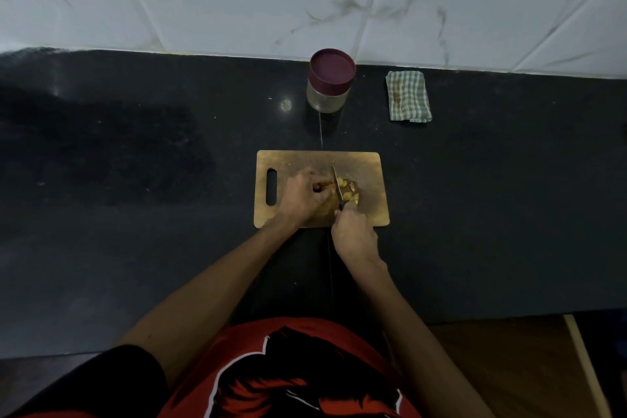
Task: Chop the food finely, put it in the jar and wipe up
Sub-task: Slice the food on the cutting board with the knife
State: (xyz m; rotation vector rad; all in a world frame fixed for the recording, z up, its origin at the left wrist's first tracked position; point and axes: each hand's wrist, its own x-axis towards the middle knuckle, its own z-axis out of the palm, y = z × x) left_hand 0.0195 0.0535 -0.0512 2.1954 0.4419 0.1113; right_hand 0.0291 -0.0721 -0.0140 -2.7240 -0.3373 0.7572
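Head view: a wooden chopping board [369,163] lay on a dark countertop [135,180], seen from above.
Food: a small pile of yellowish pieces [349,192] sat near the board's middle; what kind of food could not be told.
Left hand [302,197]: its fingers were curled down onto the uncut part, pinning it just beside the blade.
Right hand [354,234]: it was wrapped round the handle of a small knife [336,181], blade down into the food.
Handling: the pieces were judged light, loose and probably slippery — best held by curled fingertips, then scooped together rather than pinched singly.
Jar [328,92]: a clear jar with its maroon lid [332,66] on stood beyond the board — smooth, best taken round its body.
Cloth: a folded checked cloth [409,97] lay right of the jar, untouched.
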